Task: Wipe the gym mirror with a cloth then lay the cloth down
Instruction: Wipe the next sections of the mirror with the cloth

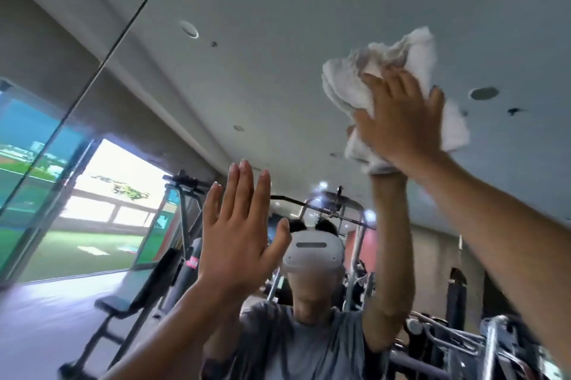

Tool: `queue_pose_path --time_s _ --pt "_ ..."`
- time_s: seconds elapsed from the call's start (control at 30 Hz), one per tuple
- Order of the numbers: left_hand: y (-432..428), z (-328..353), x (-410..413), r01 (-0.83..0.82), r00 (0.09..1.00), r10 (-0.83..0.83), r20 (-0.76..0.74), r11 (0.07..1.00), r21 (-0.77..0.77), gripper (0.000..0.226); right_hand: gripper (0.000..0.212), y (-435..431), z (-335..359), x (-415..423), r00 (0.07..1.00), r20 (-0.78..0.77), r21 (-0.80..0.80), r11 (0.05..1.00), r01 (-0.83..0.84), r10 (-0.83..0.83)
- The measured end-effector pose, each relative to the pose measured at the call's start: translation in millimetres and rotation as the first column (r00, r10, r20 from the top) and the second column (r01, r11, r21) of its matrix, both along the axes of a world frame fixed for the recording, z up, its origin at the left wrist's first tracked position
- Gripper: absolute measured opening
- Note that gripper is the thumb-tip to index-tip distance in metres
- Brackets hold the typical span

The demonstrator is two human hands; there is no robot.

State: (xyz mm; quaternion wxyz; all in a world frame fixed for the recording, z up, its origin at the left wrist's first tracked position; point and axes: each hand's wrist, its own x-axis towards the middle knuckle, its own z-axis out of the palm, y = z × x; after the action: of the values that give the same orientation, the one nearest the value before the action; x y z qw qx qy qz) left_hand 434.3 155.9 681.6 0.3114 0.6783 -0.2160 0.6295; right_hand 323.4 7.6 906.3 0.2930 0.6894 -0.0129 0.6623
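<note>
Cloth (pixel 349 86), white and bunched, sat high on the mirror (pixel 278 39), pinned under the right hand (pixel 401 120). Its longer side ran roughly up and down, the lower end leaning left; the crumpling hid any clear tip. The right grip was released, fingers straight and pressing rather than curled. The left hand (pixel 238 231), lower and well apart, was raised flat with its fingers pointing up and its grip also released; whether it touched the glass could not be told.

Right hand (pixel 401 123) lies flat on cloth (pixel 349 82), against the upper right of mirror (pixel 278 2). Left hand (pixel 238 234) is lower and to its left, before the glass. Bench (pixel 129 302) reflected at lower left.
</note>
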Motion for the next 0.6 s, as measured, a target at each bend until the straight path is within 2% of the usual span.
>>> queue_pose_path --time_s 0.07,0.17,0.27,0.33,0.37,0.43,0.5,0.6 --pt "1 1 -4 -0.001 1.0 0.001 -0.009 1.0 -0.017 0.075 0.065 18 -24 15 1.0 -0.021 -0.014 1.0 -0.012 0.011" --pt "2 1 -7 0.012 1.0 -0.012 -0.005 0.999 -0.036 0.075 0.069 26 -55 15 0.981 -0.185 -0.238 0.971 0.007 -0.052" --pt "1 0 -7 -0.019 1.0 0.018 -0.007 0.999 -0.046 0.074 0.073 -5 -66 -6 0.893 -0.43 -0.45 0.889 -0.087 -0.131" --pt "0 -1 -7 -0.034 0.999 0.034 -0.017 0.998 -0.049 0.074 0.07 -34 -58 -27 0.844 -0.489 -0.56 0.821 -0.108 -0.222" --pt "-1 -1 -7 -0.033 0.999 0.032 -0.018 0.998 -0.05 0.074 0.071 -48 -42 -37 0.829 -0.499 -0.555 0.828 -0.083 -0.251" --pt "-3 -2 -7 -0.025 1.0 0.024 -0.019 0.998 -0.05 0.073 0.078 -63 -2 -51 0.832 -0.498 -0.406 0.914 0.027 -0.245" --pt "-5 -4 -4 -0.024 1.0 0.024 -0.013 0.998 -0.053 0.072 0.08 -58 27 -53 0.894 -0.41 -0.226 0.969 0.096 -0.184" --pt "-2 -5 -2 -0.015 1.0 0.016 0.014 0.998 -0.054 0.072 0.063 -33 21 -26 0.981 -0.193 0.018 0.999 0.026 -0.022"
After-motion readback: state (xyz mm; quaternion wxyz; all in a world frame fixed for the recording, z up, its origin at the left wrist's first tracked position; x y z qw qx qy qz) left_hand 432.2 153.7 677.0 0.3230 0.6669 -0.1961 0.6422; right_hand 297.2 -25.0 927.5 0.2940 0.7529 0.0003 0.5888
